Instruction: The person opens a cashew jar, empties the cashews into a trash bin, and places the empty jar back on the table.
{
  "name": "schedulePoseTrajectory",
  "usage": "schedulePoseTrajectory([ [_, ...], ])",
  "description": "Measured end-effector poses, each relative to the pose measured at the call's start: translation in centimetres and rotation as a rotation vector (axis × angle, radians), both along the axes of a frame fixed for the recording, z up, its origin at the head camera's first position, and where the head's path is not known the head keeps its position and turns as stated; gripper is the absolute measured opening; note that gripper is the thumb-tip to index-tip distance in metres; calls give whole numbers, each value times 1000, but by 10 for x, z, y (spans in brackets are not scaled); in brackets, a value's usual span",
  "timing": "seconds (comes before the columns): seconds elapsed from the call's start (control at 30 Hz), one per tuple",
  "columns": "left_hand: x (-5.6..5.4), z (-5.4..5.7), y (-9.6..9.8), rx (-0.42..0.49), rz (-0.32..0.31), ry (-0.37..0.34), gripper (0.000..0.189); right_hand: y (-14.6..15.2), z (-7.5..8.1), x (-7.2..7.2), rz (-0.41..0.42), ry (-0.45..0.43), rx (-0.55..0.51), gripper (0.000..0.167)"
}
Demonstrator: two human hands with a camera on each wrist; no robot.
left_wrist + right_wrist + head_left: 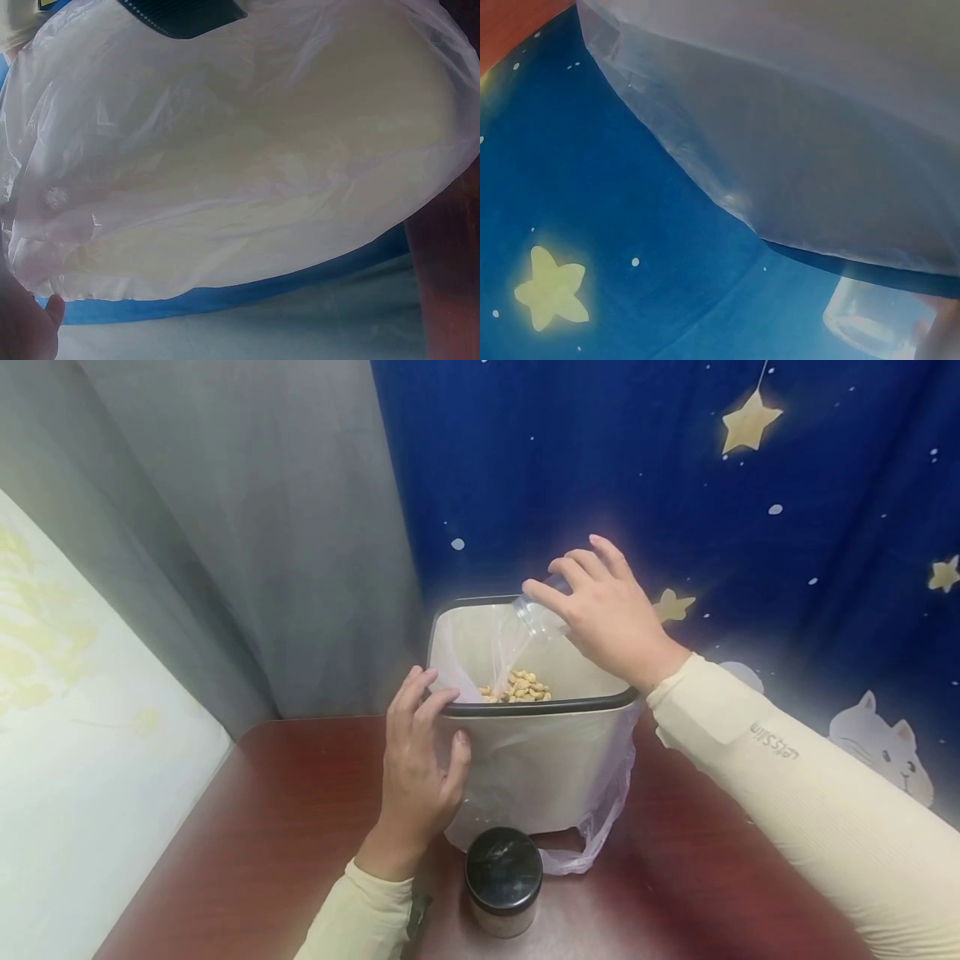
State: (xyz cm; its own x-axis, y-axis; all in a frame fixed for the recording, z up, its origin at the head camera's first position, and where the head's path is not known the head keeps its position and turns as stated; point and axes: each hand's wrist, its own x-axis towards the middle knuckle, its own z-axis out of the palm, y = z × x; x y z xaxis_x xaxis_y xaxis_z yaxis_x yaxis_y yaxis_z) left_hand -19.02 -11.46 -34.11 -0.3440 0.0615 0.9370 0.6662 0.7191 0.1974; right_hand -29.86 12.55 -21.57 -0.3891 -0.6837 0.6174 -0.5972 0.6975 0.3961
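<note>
On my feed, the right hand reaches in over the right side of the bin, fingers curled round a clear jar tipped mouth-down toward the inside. The left hand stands at the near left corner, fingers spread at the rim and thumb apart; I can't tell how firmly it presses. A heap of pale nuts lies inside the bag-lined bin, and I make out none in the jar, so I judge the emptying nearly done, with stray pieces left at most. Nearer me, a black-lidded jar stands closed on the bench, untouched.
</note>
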Motion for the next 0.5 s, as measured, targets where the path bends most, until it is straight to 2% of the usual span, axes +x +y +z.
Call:
schedulePoseTrajectory([
  [0.5,1,-1,1,6,-1,-3,43,-1,-1,0,8,15,45,68],
])
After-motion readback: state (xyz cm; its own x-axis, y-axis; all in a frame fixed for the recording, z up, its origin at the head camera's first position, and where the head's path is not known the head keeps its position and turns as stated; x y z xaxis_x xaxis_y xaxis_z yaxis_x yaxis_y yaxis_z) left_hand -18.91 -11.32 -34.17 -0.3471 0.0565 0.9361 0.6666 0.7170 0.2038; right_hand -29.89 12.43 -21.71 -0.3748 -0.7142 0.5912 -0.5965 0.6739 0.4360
